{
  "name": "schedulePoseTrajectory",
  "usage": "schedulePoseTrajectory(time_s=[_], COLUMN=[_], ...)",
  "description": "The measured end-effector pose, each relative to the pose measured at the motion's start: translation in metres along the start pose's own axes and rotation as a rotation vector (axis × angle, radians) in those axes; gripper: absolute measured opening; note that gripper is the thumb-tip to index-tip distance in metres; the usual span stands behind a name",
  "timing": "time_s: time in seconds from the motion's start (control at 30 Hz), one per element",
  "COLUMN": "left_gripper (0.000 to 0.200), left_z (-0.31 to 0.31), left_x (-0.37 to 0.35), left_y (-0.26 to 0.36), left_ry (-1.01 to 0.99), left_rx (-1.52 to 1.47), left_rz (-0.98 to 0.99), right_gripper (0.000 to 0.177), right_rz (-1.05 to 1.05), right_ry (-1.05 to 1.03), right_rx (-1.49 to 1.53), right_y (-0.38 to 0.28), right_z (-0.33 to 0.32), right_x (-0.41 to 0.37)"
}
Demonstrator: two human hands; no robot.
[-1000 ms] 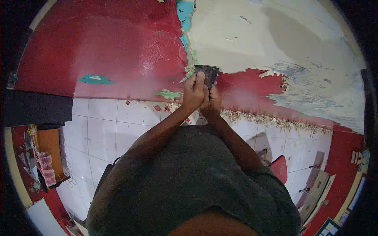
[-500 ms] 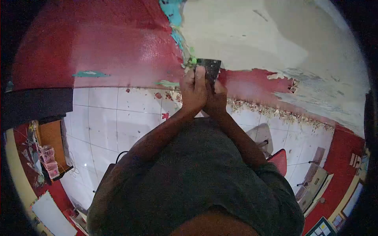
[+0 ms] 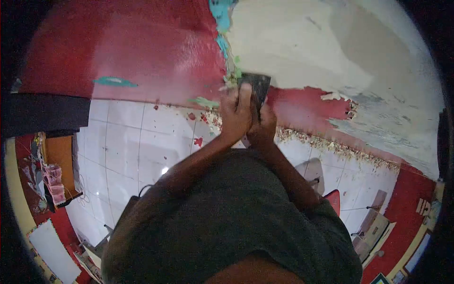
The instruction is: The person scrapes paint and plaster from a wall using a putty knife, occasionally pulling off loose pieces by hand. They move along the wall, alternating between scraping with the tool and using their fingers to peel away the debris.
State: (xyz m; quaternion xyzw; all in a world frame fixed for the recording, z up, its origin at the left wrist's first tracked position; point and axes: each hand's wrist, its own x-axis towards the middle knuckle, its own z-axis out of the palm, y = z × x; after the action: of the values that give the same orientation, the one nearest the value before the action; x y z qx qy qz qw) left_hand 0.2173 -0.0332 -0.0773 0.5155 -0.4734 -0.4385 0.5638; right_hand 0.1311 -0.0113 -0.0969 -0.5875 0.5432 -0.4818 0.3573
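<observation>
Well, scraper [image 3: 259,85]: dark and flat, wide at the top; both hands have it, up against or just by the wall [image 3: 142,61], where red meets pale. I cannot tell if its edge touches.
Left hand [image 3: 236,112]: curled on the scraper's left side, one finger lying straight up on its flat face.
Right hand [image 3: 263,127]: closed around the low part, just beside the left hand and a bit lower.
Grip: both are shut on the scraper, not wide; the fingers hide its low end.
Red paint [image 3: 156,42]: on the left, and in a band right of the scraper.
Pale part [image 3: 288,57]: up and to the right, with rough gray marks low down.
Blue strip [image 3: 221,15]: between red and pale, above the scraper.
Green bits [image 3: 237,61]: by the scraper's top left corner.
Floor [image 3: 124,137]: white tiles below the wall.
Crumbs [image 3: 326,144]: many small pale ones along the foot of the wall, to the right.
Red scrap [image 3: 198,141]: on the tiles, left of the hands.
Shirt [image 3: 222,199]: dark, under the arms.
Pink thing [image 3: 54,182]: far left, beside a brown board [image 3: 60,154].
</observation>
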Motion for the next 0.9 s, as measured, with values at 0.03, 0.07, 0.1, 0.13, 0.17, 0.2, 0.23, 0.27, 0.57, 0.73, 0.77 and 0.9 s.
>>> schedulePoseTrajectory(time_s=[0.03,0.07,0.1,0.13,0.17,0.2,0.23,0.27,0.57,0.73,0.77,0.9], left_gripper=[0.036,0.035,0.035,0.035,0.035,0.035,0.037,0.037,0.036,0.033,0.032,0.030], left_z=[0.001,0.003,0.005,0.005,0.004,0.002,-0.002,-0.001,-0.002,-0.001,-0.003,-0.001], left_x=[-0.003,0.002,0.012,0.015,0.014,0.008,0.001,-0.001,0.008,0.008,0.014,0.015], left_y=[0.001,0.004,0.011,0.009,-0.001,-0.008,0.002,-0.007,-0.014,-0.015,-0.016,-0.005], left_ry=[-0.005,-0.018,-0.031,-0.004,0.030,0.067,-0.044,-0.029,-0.057,-0.079,0.072,0.202], left_rx=[-0.041,-0.082,-0.128,-0.047,0.031,0.110,-0.128,-0.133,-0.091,-0.162,0.178,0.268], left_rz=[-0.002,0.013,0.050,0.088,0.124,0.143,-0.014,0.002,0.025,-0.022,0.308,0.436], right_gripper=[0.027,0.027,0.027,0.027,0.026,0.026,0.024,0.023,0.019,0.024,0.025,0.026], right_rz=[0.005,-0.004,-0.036,-0.046,-0.056,-0.052,0.037,0.036,0.006,-0.020,-0.063,-0.139], right_ry=[-0.018,-0.023,-0.023,-0.007,0.006,0.013,0.039,0.023,0.040,0.078,0.058,0.052], right_rx=[-0.013,-0.023,-0.034,-0.056,-0.080,-0.105,0.059,0.052,0.143,-0.047,-0.205,-0.313], right_y=[-0.003,-0.009,-0.016,-0.019,-0.016,-0.008,0.001,0.010,0.019,0.009,0.010,-0.015], right_z=[-0.003,-0.007,-0.010,-0.010,-0.007,-0.003,0.006,0.007,0.009,0.008,0.004,-0.001], right_x=[-0.002,0.004,0.014,0.016,0.010,0.004,-0.002,-0.006,0.002,0.000,0.006,0.014])
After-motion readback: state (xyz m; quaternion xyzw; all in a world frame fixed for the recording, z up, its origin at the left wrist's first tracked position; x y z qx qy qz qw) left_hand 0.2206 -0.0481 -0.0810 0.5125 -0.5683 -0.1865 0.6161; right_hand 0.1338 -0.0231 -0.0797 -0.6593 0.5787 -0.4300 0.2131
